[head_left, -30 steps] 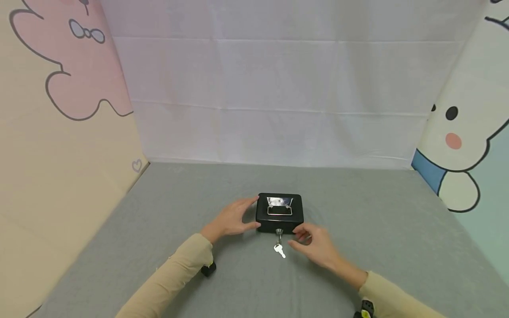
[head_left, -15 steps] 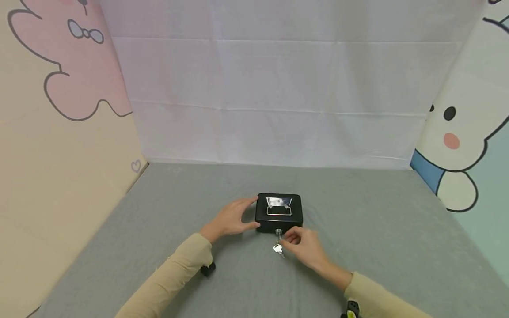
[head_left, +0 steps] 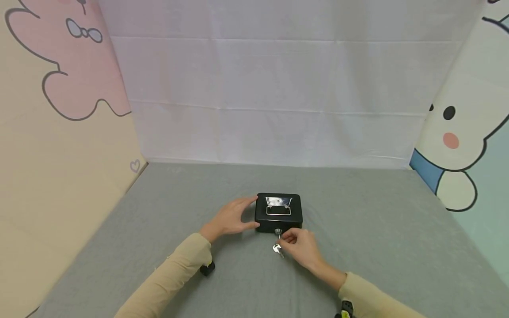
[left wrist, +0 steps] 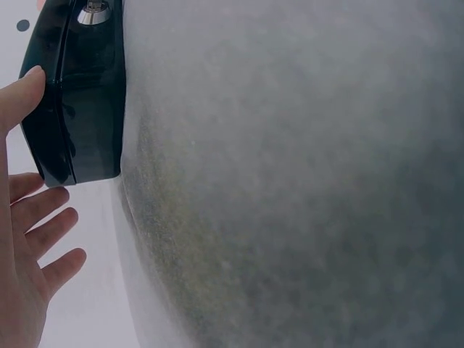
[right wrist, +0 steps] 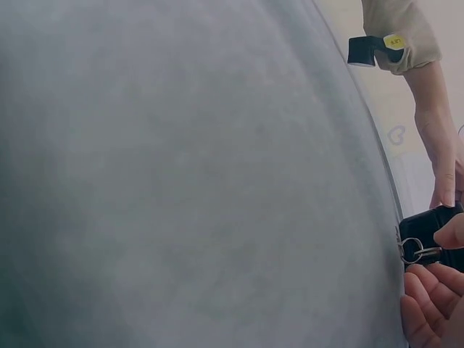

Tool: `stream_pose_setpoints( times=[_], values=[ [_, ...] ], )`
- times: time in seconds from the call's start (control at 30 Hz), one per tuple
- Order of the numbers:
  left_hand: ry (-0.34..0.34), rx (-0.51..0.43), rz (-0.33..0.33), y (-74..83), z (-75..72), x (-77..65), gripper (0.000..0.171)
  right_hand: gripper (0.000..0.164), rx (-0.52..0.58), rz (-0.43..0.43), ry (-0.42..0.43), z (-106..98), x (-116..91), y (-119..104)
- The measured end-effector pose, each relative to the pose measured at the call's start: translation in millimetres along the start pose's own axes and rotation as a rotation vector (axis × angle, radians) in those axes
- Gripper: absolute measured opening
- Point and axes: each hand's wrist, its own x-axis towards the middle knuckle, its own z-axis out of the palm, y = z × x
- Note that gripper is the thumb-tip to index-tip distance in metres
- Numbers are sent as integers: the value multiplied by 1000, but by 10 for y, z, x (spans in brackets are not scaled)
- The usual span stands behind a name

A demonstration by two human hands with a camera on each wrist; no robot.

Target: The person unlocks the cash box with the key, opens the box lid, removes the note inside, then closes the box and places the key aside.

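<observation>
A black cash box with a folding metal handle on its lid stands on the grey cloth. Spread along its left side, my left hand touches it with thumb and fingertips; the left wrist view shows the thumb on the lid edge and the other fingers loose. At the front lock, my right hand pinches the key in it between thumb and index finger. A second key dangles below from a ring. The right fingers partly hide the inserted key.
Grey cloth covers the table around the box. A white curtain hangs behind the back edge. Printed cartoon panels stand at left and right. A small black camera sits on the left wrist.
My right hand has moved left from the box's front right corner to the lock, and its thumb and index finger have come together at the key. The left hand stays put.
</observation>
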Motion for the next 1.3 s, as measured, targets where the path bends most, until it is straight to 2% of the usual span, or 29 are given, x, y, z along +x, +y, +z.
stream_pose_setpoints(
  times=[0.73,1.1,1.3],
  values=[
    [-10,12,-11,9,1,-22,77,8,-27,-27,34,74,21,6],
    [-12,13,-9,6,-4,-9,77,9,-27,8,33,74,18,-2],
    [-7,9,-10,9,-12,-1,77,8,29,44,22,60,16,-29]
  ],
)
